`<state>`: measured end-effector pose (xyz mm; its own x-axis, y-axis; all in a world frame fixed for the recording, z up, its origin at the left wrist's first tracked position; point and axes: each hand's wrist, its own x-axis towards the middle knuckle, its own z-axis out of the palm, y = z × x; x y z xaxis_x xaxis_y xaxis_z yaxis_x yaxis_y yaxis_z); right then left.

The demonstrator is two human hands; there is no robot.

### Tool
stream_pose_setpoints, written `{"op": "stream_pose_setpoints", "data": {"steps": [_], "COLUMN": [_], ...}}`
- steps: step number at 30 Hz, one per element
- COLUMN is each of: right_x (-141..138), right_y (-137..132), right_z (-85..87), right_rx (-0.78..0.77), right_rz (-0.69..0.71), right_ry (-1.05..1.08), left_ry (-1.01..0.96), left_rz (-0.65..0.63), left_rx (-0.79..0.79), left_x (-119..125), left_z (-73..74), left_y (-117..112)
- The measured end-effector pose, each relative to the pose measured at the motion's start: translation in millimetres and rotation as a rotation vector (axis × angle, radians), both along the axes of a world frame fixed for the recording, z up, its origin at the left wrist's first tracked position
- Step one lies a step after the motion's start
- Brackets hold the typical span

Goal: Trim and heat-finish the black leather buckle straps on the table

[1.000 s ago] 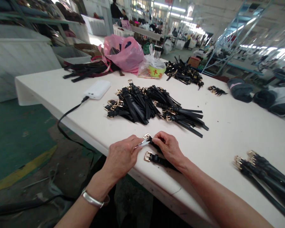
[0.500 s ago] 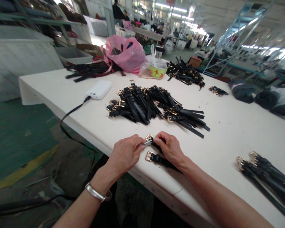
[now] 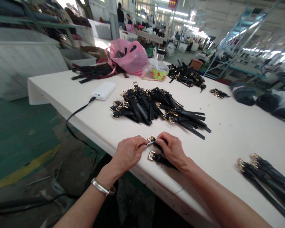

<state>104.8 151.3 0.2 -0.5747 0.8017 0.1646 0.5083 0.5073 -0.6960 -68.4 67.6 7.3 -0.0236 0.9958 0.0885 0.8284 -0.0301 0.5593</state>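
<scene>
My left hand [image 3: 128,153] is closed in a pinch on a thin silvery tool [image 3: 150,143] whose tip meets a gold buckle [image 3: 151,138]. That buckle belongs to a short black strap, which my right hand [image 3: 171,148] grips with curled fingers at the near edge of the white table [image 3: 228,133]. A second black strap with a gold buckle [image 3: 156,157] lies flat just below both hands, partly under my right wrist. A big heap of black buckled straps [image 3: 156,107] sits a little beyond my hands.
A white power bank [image 3: 103,91] with a black cable [image 3: 77,114] hanging off the table edge lies at the left. Pink bag [image 3: 129,57], small food bag [image 3: 155,70], further strap piles [image 3: 185,75] at the back. More straps [image 3: 266,175] at right. Other people work far behind.
The tool in my left hand has slid closer in against the buckle held by my right hand. The view has shifted slightly; the straps on the table have not moved.
</scene>
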Motion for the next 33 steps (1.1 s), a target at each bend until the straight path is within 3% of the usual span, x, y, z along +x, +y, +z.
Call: {"op": "stream_pose_setpoints", "data": {"steps": [3, 6, 9, 11, 13, 17, 19, 26, 30, 33], "right_x": [1.1, 3.6, 7.9, 11.3, 14.5, 21.2, 25.0, 28.3, 28.9, 41.0], "right_y": [-19.6, -50.2, -72.4, -74.2, -65.3, -33.3, -21.1, -15.8, -26.4, -33.8], "right_z": [16.7, 36.7, 53.8, 62.3, 67.9, 68.4, 64.7, 56.5, 56.8, 56.5], "right_rx": [0.015, 0.031, 0.012, 0.0, 0.019, 0.127, 0.093, 0.018, 0.108, 0.211], "right_rz": [0.078, 0.358, 0.67, 0.746, 0.641, 0.204, 0.118, 0.137, 0.171, 0.111], "right_ry": [-0.01, -0.143, -0.319, -0.345, -0.374, -0.621, -0.703, -0.769, -0.726, -0.653], "left_ry": [-0.201, -0.428, -0.511, -0.524, -0.531, -0.534, -0.531, -0.496, -0.449, -0.361], "left_rz": [0.029, 0.108, 0.166, 0.171, 0.165, 0.158, 0.162, 0.177, 0.217, 0.243], "left_rx": [0.027, 0.02, -0.007, -0.006, 0.001, 0.012, 0.013, 0.023, -0.007, -0.038], "left_x": [-5.0, -10.2, -12.8, -13.5, -14.0, -15.8, -16.6, -18.0, -19.5, -25.8], "left_z": [-2.0, -2.9, -2.0, -1.3, -1.3, -3.6, -5.6, -8.0, -3.4, -9.3], "left_y": [1.9, 5.5, 7.6, 7.7, 7.5, 8.5, 9.6, 13.3, 15.1, 19.9]}}
